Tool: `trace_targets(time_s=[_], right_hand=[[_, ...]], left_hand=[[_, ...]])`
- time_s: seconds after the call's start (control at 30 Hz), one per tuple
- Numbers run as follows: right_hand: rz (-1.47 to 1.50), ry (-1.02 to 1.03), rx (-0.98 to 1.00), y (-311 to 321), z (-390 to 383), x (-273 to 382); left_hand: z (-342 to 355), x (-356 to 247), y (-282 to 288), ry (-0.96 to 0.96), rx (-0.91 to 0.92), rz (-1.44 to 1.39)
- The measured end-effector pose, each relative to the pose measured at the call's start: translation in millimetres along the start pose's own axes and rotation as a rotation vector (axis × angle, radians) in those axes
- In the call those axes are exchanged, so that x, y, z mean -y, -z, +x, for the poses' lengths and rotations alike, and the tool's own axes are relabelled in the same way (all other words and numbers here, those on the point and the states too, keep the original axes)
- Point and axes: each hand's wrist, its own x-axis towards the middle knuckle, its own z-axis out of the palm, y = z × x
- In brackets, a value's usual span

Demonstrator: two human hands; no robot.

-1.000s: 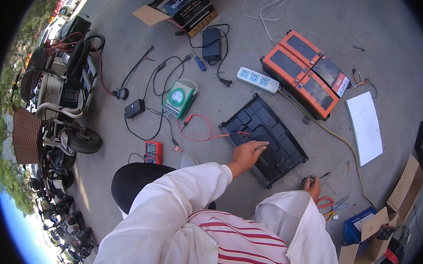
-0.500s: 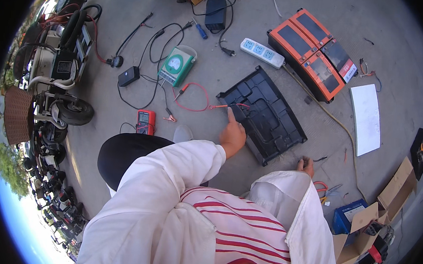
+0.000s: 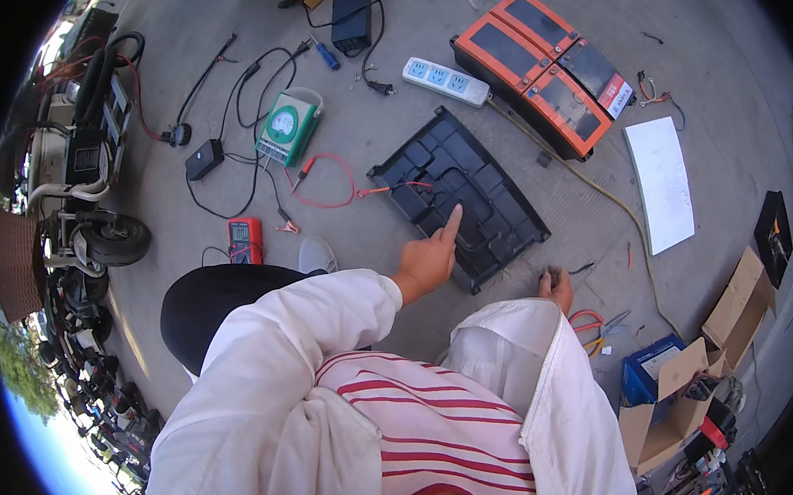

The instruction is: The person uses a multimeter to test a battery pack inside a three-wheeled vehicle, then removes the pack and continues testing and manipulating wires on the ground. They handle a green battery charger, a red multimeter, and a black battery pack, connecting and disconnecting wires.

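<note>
Over the near part of a black moulded plastic tray (image 3: 501,195), my left hand (image 3: 425,261) points with its index finger stretched out. Its other fingers are bent, and nothing shows in them; whether the fingertip touches the tray is unclear. A red lead (image 3: 336,161) with an orange-red probe end (image 3: 375,191) reaches over the tray's left edge, near thin wires lying inside. Beyond my right knee, my right hand (image 3: 556,286) is low with curled fingers, partly hidden; I cannot see what they hold, if anything. A short black wire (image 3: 583,267) lies close to it.
An orange battery pack (image 3: 547,65) and white power strip (image 3: 445,82) lie beyond the tray. Leftward are a green meter (image 3: 285,129), red multimeter (image 3: 244,240) and black charger (image 3: 352,19). Pliers (image 3: 586,321) and a cardboard box (image 3: 664,436) are near right. A scooter (image 3: 81,161) stands left.
My left hand has moved right, away from the probe end, and its finger now points over the tray. My view has shifted a little; the right hand stays by the knee.
</note>
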Motion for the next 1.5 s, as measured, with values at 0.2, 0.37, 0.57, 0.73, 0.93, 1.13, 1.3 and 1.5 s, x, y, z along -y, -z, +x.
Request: trace_targets(time_s=[0.2,0.37,0.57,0.73,0.93,1.13,1.3,1.5], right_hand=[[0.025,-0.034,-0.011,-0.9,-6.6,6.7],[-0.027,-0.028,0.05,-2.7,-7.6,21.2],[-0.188,0.006,0.137,-7.9,-24.9,10.7],[-0.217,0.035,0.143,-7.0,-25.5,0.3],[-0.189,-0.169,0.121,13.7,-51.4,-4.0],[-0.023,-0.497,-0.118,11.7,-123.0,-41.3],[-0.021,-0.742,-0.249,-6.5,-212.7,-64.9],[-0.016,-0.908,-0.143,-62.7,-295.4,-83.5]], left_hand=[[1.8,-2.5,15.1,0.001,0.071,-0.07],[21.6,-13.4,26.3,0.088,0.063,-0.17],[62.0,-26.9,73.1,0.098,0.025,-0.291],[97.7,-37.4,96.6,0.034,0.151,-0.548],[99.6,-28.8,83.3,-0.066,0.356,-0.514],[102.0,-48.8,96.1,-0.122,0.62,-0.659],[111.5,-90.4,168.7,-0.303,0.814,-0.541],[109.6,-103.9,205.9,-0.358,0.992,-0.423]])
